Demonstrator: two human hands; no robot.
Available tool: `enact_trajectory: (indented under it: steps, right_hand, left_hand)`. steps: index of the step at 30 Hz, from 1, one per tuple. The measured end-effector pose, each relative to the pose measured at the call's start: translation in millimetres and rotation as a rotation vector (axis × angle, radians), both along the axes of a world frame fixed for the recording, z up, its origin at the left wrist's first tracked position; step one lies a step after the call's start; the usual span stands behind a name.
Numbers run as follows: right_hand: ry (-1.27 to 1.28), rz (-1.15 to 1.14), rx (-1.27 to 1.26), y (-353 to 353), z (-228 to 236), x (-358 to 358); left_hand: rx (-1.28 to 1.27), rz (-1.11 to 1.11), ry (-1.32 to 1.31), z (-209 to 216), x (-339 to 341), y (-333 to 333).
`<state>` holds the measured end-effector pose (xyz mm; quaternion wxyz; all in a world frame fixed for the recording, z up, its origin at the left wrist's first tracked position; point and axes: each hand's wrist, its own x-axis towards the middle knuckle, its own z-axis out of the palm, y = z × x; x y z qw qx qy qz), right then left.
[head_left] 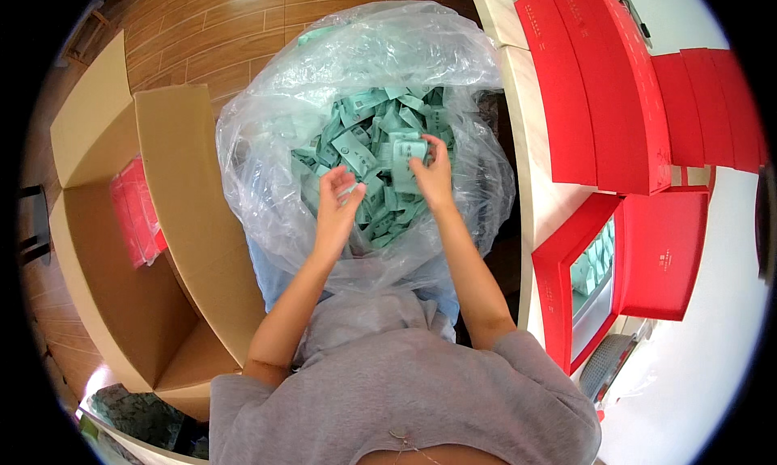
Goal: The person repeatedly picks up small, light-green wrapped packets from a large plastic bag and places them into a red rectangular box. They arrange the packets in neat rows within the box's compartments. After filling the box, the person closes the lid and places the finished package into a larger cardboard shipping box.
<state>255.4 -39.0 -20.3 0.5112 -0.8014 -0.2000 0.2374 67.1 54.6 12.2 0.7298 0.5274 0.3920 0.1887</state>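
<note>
A large clear plastic bag (267, 101) stands in front of me, its mouth spread around a heap of small pale green packets (376, 129). Over the right part of the heap, my right hand (435, 178) grips a green packet (407, 164) between thumb and fingers. Whether more than one packet is in that grip, I cannot tell. My left hand (336, 202) hovers over the heap's near left side, fingers curved and apart from the thumb, with nothing visible in it.
On the left, an open cardboard box (182, 214) has a red package (137, 214) in it. A pale table (530, 182) runs along the right. It carries stacked red boxes (599, 84) and an open red box (660, 254) with green packets inside.
</note>
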Motion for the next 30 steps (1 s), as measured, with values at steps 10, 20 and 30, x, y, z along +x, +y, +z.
enact_trajectory:
  steps: [10, 20, 30]
  right_hand:
    - [0.859, -0.035, 0.346, -38, 75, -62]
    - [0.298, 0.302, 0.231, -53, 108, -67]
    - [-0.217, 0.588, 0.168, -66, 135, -79]
  left_hand:
    - [-0.217, -0.149, -0.114, 30, 8, 4]
    - [-0.546, -0.027, -0.165, 55, -2, -5]
    - [-0.47, -0.132, -0.167, 56, -10, 41]
